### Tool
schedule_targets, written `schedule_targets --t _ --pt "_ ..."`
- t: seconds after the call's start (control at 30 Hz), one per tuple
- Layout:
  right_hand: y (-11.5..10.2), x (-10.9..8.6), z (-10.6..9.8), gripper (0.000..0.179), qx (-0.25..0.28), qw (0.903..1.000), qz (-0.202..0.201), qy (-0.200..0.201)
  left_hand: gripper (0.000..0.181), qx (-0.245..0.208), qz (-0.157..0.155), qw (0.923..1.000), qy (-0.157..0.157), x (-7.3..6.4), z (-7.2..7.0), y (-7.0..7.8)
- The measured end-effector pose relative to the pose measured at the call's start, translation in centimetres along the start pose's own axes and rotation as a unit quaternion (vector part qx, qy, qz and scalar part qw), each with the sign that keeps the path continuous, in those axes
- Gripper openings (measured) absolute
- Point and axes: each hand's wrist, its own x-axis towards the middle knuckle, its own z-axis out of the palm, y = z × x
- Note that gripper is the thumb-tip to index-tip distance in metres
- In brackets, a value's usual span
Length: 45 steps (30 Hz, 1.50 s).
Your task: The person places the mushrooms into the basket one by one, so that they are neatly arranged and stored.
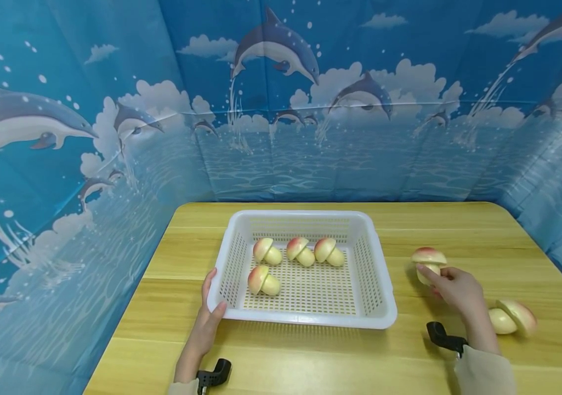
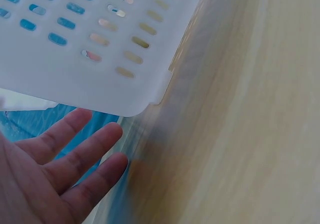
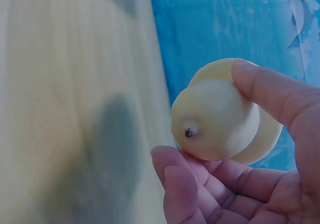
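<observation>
My left hand (image 1: 206,318) holds the front left corner of a white plastic basket (image 1: 305,317), thumb at the rim and fingers along the outer side. In the left wrist view, three fingers (image 2: 97,176) stretch out beside the basket's slotted wall (image 2: 75,73). Several model mushrooms (image 1: 264,281) with pink-and-cream caps lie inside the basket. To its right, my right hand (image 1: 455,291) pinches another mushroom (image 1: 429,257) by the stem, cap upward, above the table. The right wrist view shows the stem's round end (image 3: 215,119) between thumb and fingers.
One more mushroom (image 1: 517,318) lies on its side on the wooden table (image 1: 310,362), beside my right forearm. A blue dolphin-print curtain (image 1: 281,153) hangs behind and along both sides of the table.
</observation>
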Motion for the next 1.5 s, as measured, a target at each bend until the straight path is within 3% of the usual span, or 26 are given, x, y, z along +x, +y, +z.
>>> schedule_targets --t 0.2,0.4,0.6,0.87,1.5 --pt "-2.0 -0.2 -0.7 0.062 -0.019 0.9994 -0.028 -0.002 0.069 -0.005 0.004 1.0000 0.001 0.0 0.0 0.1" --pt "-4.3 -0.5 -1.2 0.069 -0.005 0.9992 -0.031 -0.024 0.069 -0.003 0.007 1.0000 0.004 -0.1 0.0 0.1" --pt "-6.7 -0.8 -1.3 0.078 0.003 0.9978 -0.060 -0.027 0.069 -0.001 0.007 1.0000 0.004 -0.1 0.0 0.1" --pt "-9.7 -1.4 -1.2 0.068 0.006 0.9935 -0.109 -0.033 0.070 -0.007 0.003 1.0000 -0.001 0.0 0.0 0.3" --pt "-14.7 -1.7 0.5 0.056 -0.020 0.9748 -0.197 -0.102 0.069 -0.003 0.008 0.9999 -0.012 0.0 -0.1 0.2"
